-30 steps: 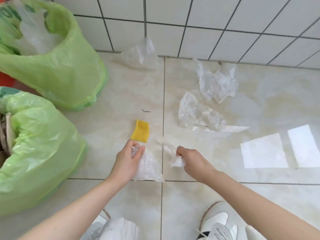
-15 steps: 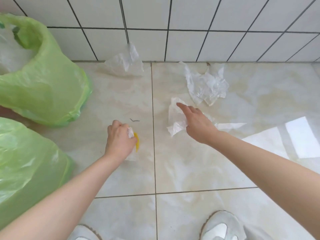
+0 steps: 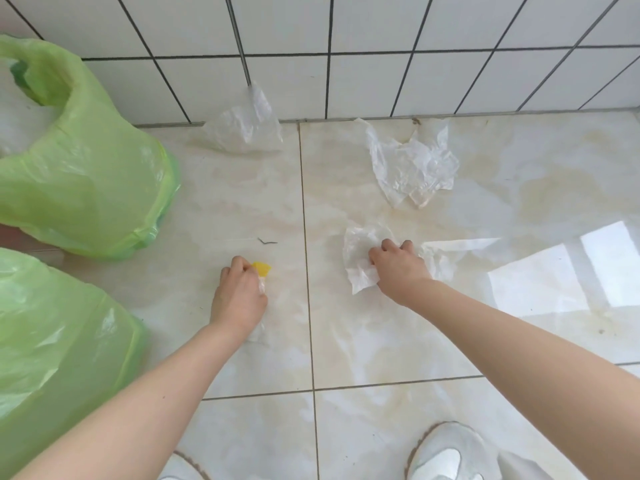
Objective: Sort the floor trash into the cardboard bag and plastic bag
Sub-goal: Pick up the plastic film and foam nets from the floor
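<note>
While far green bag (image 3: 86, 174) holds clear plastic, near green bag (image 3: 52, 341) bulges

Probably a home bathroom or utility corner: glossy beige floor tiles (image 3: 381, 341) beneath the fingers, white tiled wall (image 3: 381, 46) beyond them.

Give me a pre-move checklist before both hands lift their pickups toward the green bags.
1. Left hand grips the yellow foam net: ok.
2. Left hand also holds a clear plastic scrap: ok.
3. Right hand grips the crumpled plastic sheet: ok.
4. Far green bag mouth open: ok.
5. Near green bag mouth open: cannot tell.
6. Floor cleared: not ok, the plastic by the wall remains.
</note>
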The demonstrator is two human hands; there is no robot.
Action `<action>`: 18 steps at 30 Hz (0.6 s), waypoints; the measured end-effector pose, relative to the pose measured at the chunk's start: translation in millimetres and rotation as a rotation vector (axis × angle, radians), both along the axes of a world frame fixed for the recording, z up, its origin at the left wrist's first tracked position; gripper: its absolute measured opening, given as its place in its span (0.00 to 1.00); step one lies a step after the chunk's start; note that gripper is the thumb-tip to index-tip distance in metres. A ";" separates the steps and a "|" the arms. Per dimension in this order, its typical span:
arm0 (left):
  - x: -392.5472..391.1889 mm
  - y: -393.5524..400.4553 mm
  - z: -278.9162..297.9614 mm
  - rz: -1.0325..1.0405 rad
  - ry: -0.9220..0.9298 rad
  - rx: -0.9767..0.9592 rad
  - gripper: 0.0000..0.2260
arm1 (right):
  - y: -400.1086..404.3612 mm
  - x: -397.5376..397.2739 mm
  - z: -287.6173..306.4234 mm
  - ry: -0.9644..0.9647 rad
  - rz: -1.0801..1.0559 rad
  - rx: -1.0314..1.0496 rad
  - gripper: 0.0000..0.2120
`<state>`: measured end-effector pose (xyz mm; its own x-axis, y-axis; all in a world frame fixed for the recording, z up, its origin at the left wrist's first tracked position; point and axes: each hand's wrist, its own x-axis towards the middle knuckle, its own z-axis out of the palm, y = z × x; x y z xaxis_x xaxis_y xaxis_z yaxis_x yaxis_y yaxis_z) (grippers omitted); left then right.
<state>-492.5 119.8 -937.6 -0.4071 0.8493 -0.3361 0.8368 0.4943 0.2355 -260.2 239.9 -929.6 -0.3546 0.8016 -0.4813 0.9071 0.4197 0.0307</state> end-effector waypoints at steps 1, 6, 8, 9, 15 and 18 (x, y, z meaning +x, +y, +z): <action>-2.1 -0.5 -1.4 -0.029 0.010 0.019 0.07 | -2.5 1.5 -1.6 -0.008 0.010 0.005 0.18; -9.7 -0.3 -5.3 -0.048 -0.002 0.076 0.07 | -7.8 6.2 -15.7 0.009 0.127 -0.050 0.20; -10.7 3.6 0.0 0.036 -0.023 0.107 0.08 | -6.1 7.6 -19.0 0.083 0.127 -0.111 0.18; -11.2 6.3 3.8 0.084 -0.029 0.126 0.08 | -5.6 7.5 -16.6 0.128 0.099 -0.143 0.17; -16.5 39.2 27.0 0.274 -0.171 0.329 0.11 | 14.8 -5.7 2.6 0.456 0.029 -0.050 0.13; -24.3 65.1 33.1 0.288 -0.235 0.396 0.22 | 36.7 -17.1 23.3 0.561 0.029 0.023 0.11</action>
